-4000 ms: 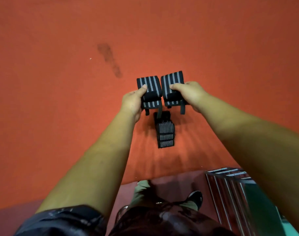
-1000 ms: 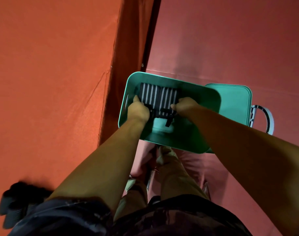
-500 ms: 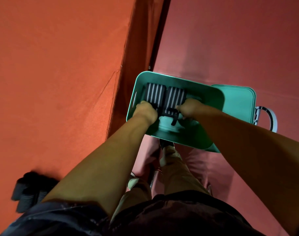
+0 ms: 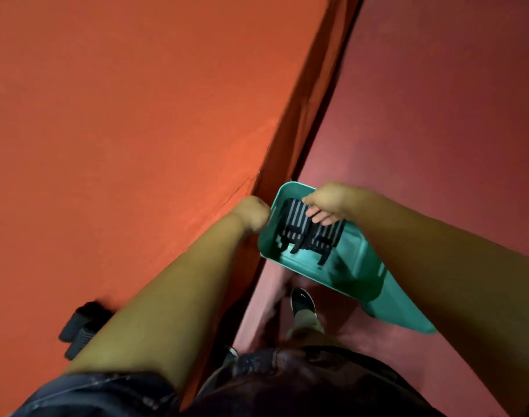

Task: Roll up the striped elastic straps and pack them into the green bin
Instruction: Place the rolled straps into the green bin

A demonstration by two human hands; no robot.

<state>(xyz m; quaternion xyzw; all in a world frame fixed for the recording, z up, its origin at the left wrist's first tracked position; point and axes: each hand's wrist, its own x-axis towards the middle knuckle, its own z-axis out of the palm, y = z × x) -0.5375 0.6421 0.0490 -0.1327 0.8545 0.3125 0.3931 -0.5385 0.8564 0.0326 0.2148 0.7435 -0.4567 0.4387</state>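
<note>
Orange table, pink floor

Table has some dark rolls lying near its close edge, kinda blurry. Down on the floor there's a shoe.

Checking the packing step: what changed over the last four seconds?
The two rolled straps went from above the orange table down into the green bin, where they now lie side by side. The left hand let go and pulled back to the bin's left rim, fingers curled. The right hand still touches the straps; its grip is unclear. The other rolls remain on the table.
</note>
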